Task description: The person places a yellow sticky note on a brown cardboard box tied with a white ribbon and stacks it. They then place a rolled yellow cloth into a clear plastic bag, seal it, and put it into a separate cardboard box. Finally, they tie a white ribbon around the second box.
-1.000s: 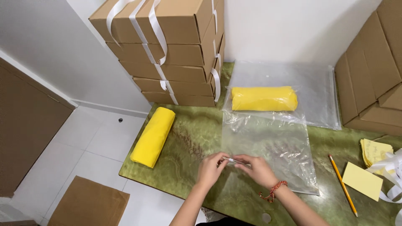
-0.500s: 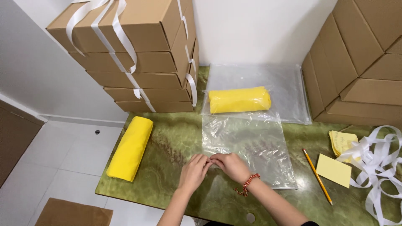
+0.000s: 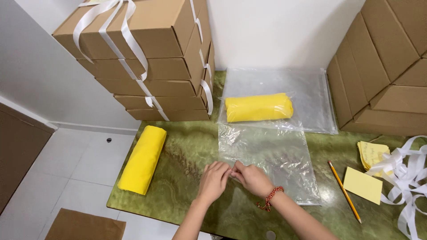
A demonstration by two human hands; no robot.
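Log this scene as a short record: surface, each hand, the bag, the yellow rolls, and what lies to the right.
surface: green marbled table
left hand: pinching near edge of clear plastic bag
right hand: pinching same edge, touching left hand
bag: flat, looks empty
yellow rolls: one at table's left edge; one on far plastic sheets
right side: pencil, yellow notes, white ribbon

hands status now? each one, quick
Left hand: fingers pinched on near edge of the clear plastic bag.
Right hand: pinching the same edge.
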